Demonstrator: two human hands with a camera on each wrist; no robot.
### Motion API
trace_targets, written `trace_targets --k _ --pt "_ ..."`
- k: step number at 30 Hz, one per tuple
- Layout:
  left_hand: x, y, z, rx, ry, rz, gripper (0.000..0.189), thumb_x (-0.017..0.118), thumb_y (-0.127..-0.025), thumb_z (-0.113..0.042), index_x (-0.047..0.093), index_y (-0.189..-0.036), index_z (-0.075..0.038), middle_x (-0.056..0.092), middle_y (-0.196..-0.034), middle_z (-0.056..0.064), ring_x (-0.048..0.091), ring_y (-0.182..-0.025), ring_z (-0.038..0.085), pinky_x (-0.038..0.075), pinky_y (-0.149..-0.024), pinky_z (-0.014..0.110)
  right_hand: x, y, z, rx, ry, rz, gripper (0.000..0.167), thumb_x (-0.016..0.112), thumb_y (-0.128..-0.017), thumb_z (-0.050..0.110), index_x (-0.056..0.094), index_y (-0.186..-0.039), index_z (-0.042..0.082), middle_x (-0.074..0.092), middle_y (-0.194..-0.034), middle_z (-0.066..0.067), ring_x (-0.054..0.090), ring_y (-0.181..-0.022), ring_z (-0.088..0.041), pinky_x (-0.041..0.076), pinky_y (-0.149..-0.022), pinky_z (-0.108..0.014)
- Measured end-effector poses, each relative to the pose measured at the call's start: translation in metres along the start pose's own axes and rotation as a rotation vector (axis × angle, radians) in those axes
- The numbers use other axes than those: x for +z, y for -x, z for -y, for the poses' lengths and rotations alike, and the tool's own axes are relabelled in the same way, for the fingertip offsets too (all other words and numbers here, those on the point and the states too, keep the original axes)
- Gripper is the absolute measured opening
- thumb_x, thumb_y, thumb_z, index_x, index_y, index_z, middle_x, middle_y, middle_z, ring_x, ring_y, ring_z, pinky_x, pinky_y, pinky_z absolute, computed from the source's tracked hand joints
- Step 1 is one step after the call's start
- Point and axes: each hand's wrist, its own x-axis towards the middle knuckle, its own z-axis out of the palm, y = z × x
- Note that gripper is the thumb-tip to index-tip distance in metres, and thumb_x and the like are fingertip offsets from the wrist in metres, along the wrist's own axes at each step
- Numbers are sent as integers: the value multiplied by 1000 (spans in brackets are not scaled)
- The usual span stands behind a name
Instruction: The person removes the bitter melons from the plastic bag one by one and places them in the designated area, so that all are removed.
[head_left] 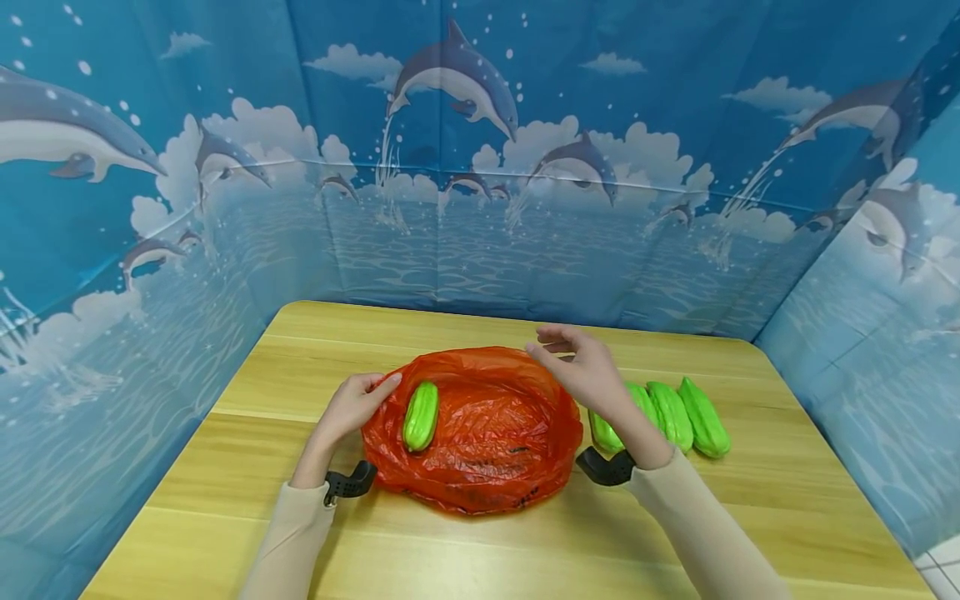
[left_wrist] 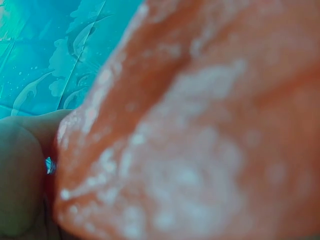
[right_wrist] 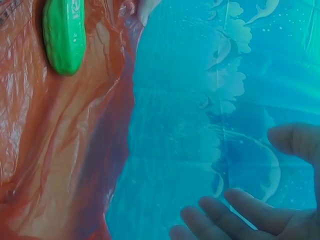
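Observation:
An open red plastic bag (head_left: 502, 425) lies spread on the table, its mouth facing up. Inside, near its left side, rests one green ridged gourd (head_left: 422, 417). My left hand (head_left: 356, 404) pinches the bag's left rim between thumb and fingers; in the left wrist view the blurred red film (left_wrist: 190, 140) fills most of the picture beside the thumb. Over the bag's right rim hovers my right hand (head_left: 583, 371), fingers spread and holding nothing. The right wrist view has that hand (right_wrist: 265, 215) apart from the bag (right_wrist: 50, 135) and the gourd (right_wrist: 65, 37).
Three more green gourds (head_left: 703, 417) lie side by side on the wooden table (head_left: 787, 483), right of the bag; my right forearm partly covers the nearest one. A dolphin-print curtain (head_left: 450, 250) hangs behind the table and along its sides.

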Motion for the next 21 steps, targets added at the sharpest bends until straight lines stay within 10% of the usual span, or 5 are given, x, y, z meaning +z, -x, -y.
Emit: trace_targets --k 21 --pt "-1 1 -2 16 13 6 40 54 -97 -40 64 -81 -5 56 -60 4 56 -52 18 47 -50 29 41 -15 8 23 45 194 54 64 -88 47 58 -126 8 61 -115 -7 57 -104 -25 49 -83 -40"
